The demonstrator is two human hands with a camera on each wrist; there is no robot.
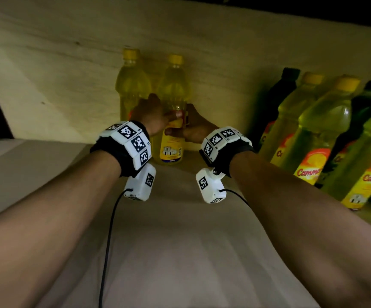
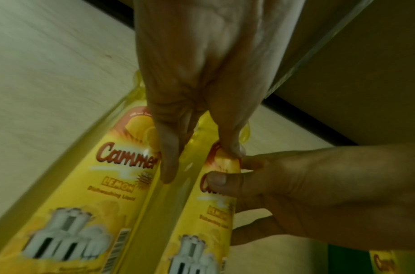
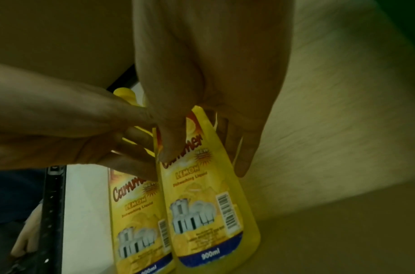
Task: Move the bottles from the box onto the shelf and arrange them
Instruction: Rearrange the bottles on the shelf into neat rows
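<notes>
Yellow dishwashing liquid fills the two lemon bottles we are working on, both upright on the pale wooden shelf (image 1: 180,218) against its back panel (image 1: 46,63). We see the right-hand bottle (image 1: 173,103) standing just beside the left-hand bottle (image 1: 132,85), so close we cannot tell whether they touch; each has a yellow cap and a yellow label, and the right wrist view reads 900ml on both.

At about three o'clock from them, well apart, stands a row of more bottles: yellow ones (image 1: 326,130) mixed with dark ones (image 1: 275,101), all upright and capped.

Our left hand (image 1: 153,114) reaches in from seven o'clock, with its fingers (image 2: 168,157) slipped down between the two bottles and its thumb on the front of the right-hand bottle, so it grips that one. Our right hand (image 1: 193,127) comes in from five o'clock and grips the same bottle at label height, thumb (image 3: 171,144) on the front, fingers round its right side. Both wrists carry marker-covered bands.
</notes>
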